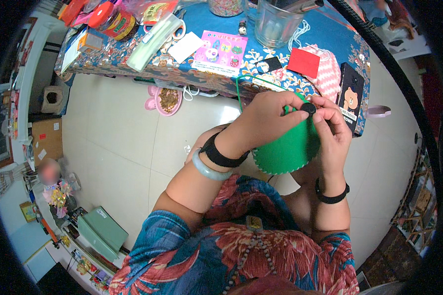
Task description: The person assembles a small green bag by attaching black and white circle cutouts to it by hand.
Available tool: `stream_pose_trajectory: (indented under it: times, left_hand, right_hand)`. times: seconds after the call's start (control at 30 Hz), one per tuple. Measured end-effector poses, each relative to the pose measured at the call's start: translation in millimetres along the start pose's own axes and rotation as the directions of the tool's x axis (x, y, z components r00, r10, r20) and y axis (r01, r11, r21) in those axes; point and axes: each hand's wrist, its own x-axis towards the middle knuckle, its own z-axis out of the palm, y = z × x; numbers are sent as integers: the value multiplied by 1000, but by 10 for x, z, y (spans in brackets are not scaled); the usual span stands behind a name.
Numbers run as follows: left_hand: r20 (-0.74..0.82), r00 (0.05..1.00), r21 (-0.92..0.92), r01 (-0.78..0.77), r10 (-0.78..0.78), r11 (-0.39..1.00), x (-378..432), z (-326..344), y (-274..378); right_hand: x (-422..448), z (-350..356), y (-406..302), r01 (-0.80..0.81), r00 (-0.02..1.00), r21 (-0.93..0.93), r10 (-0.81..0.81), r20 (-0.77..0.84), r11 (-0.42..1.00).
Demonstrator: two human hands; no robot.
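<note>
Before me hangs a green felt pouch [286,153] with pale stitches along its curved lower edge. A thin green cord [238,92] loops from its top toward the table. My left hand [267,114] pinches a small round black piece [308,108], apparently felt, at the pouch's upper part. From the other side, my right hand [332,127] has its thumb and fingertips closed at the same black piece and the pouch's edge. The fingers cover much of the pouch's top, so whether the black piece is attached cannot be seen.
The cloth-covered table [195,16] bears a red felt square [304,62], black felt piece [268,65], pink printed sheet [220,52], clear cup [275,29], scissors [180,30], and a dark bear-printed case [350,97]. A pink bowl [179,105] stands on the floor.
</note>
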Motion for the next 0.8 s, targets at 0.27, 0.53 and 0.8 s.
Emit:
stream_pose_trajectory:
  times: [0.27,0.53,0.8]
  left_hand:
    - [-14,1000,24,12,-11,1000,-9,-26,-16]
    - [-27,997,18,-67,68,998,-8,-12,-52]
    - [-33,994,57,-99,101,993,-21,-3,-56]
  right_hand:
    - [13,12,49,-13,1000,-11,13,1,1000]
    - [15,-12,50,-60,998,-37,60,-6,998]
    - [12,30,7,-126,991,-91,121,-52,988]
